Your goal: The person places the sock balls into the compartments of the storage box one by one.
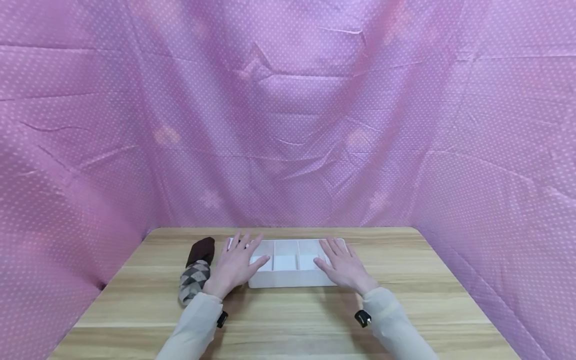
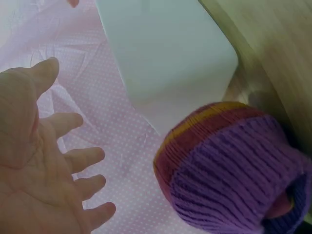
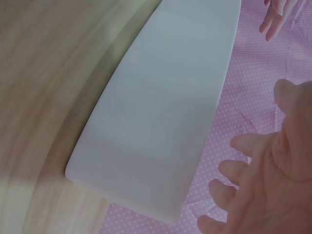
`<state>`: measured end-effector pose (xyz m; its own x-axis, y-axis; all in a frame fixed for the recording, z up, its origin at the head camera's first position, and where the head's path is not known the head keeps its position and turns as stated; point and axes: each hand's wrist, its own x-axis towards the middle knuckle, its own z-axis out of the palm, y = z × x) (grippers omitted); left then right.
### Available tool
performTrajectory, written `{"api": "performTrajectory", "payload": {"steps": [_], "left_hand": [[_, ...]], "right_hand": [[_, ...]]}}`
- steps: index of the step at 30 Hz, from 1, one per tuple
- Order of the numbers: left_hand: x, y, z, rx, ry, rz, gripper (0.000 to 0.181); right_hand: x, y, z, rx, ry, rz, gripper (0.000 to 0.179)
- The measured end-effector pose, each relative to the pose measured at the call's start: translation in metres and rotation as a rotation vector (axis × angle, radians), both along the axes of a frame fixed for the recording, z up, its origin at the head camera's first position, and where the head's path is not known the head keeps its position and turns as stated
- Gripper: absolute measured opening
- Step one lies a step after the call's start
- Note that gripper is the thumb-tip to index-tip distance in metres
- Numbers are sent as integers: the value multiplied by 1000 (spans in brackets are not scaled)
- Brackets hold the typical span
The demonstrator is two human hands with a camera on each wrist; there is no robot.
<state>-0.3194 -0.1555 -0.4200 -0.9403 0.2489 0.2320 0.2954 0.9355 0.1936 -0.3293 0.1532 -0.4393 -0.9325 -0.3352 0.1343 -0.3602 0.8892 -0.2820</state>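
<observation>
A white divided box [image 1: 294, 279] stands on the table, its compartments facing up. Over its left end my left hand [image 1: 234, 267] hovers palm down, fingers spread and holding nothing. My right hand [image 1: 345, 267] is held the same way over the right end, also without anything in it. Close to the box's left end, in the left wrist view, lies a balled ribbed sock [image 2: 229, 170] in purple, dark red and mustard; from the head it is mostly hidden beneath the left hand. Left of that hand sit a dark brown balled sock [image 1: 201, 250] and a grey argyle one [image 1: 194, 282].
The wooden table [image 1: 288, 325] reaches toward a pink dotted cloth [image 1: 288, 125] that hangs behind it and on both sides. Both forearms wear pale sleeves, with a black wrist camera [image 1: 362, 318] at the right cuff.
</observation>
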Motion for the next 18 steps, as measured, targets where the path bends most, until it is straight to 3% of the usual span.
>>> {"api": "performTrajectory", "payload": {"steps": [4,8,15,18], "left_hand": [[-2,-2,1,17,38,-7,67],[-4,-6,1,98,94,-25,65],[-5,-19,-7,330,130,-65,58],[-4,-26,-9,440,113,-48,55]], "right_hand": [[0,2,2,-48,13,4,70],[-1,4,1,-135,44,15,65],[-1,15,-10,-430,51,22,54],[-3,20,-15,-540,30,-2,51]]}}
